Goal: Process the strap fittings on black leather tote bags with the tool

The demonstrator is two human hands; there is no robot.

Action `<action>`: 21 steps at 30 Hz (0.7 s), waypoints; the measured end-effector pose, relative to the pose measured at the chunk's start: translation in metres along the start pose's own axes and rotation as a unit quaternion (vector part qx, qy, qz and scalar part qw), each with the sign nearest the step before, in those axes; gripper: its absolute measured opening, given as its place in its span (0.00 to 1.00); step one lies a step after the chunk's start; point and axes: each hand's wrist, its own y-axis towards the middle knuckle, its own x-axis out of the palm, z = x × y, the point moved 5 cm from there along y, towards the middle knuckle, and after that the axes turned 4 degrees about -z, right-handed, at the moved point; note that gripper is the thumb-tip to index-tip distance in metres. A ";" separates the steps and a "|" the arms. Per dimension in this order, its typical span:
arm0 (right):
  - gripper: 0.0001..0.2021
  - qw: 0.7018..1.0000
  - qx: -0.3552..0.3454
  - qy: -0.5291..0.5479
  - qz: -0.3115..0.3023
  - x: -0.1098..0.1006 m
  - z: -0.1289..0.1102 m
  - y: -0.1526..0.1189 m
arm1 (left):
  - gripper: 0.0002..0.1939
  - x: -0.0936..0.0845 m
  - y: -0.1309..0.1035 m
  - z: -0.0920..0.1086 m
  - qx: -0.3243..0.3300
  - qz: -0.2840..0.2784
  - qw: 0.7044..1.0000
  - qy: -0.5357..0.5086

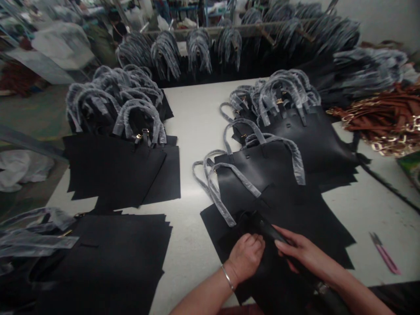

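Note:
A black leather bag panel lies under my hands at the near edge of the table. My left hand, with a silver bangle at its wrist, has its fingers curled in on the panel. My right hand grips a folded edge of the same panel, thumb on top and fingers beneath. Just beyond lies a stack of black bag panels. Handles wrapped in clear plastic stick up from that stack, some reaching close to my left hand.
More black panels with wrapped handles pile up at left, near left and far right. Pink-handled snips lie at right. Brown straps with gold hardware heap beside them. Behind the white table, wrapped handles hang on a rack.

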 end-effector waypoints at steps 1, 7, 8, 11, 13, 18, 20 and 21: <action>0.45 1.000 -0.010 0.005 0.008 0.002 -0.006 0.005 | 0.18 0.000 0.000 0.000 0.001 0.003 1.000 -0.006; 0.47 0.993 -0.038 -0.012 0.109 -0.024 -0.013 -0.008 | 0.14 -0.016 -0.019 -0.005 -0.053 0.094 0.992 -0.061; 0.47 0.994 -0.021 -0.022 0.104 -0.029 -0.007 -0.015 | 0.13 -0.023 -0.026 -0.011 -0.110 0.136 0.982 -0.068; 0.44 0.996 0.033 -0.047 0.066 -0.035 0.014 -0.032 | 0.15 -0.039 -0.051 -0.037 -0.338 0.224 0.908 -0.106; 0.42 0.997 0.051 -0.050 0.035 -0.030 0.025 -0.040 | 0.19 -0.039 -0.058 -0.051 -0.429 0.182 0.869 -0.170; 0.37 0.996 0.050 -0.072 -0.020 -0.002 0.032 -0.046 | 0.08 -0.028 -0.050 -0.071 -0.455 0.070 0.819 -0.343; 0.35 0.995 0.039 -0.090 -0.026 0.008 0.029 -0.046 | 0.08 -0.020 -0.048 -0.074 -0.433 0.088 0.772 -0.457; 0.34 0.995 0.032 -0.093 -0.029 0.013 0.027 -0.046 | 0.07 -0.015 -0.048 -0.075 -0.420 0.095 0.742 -0.513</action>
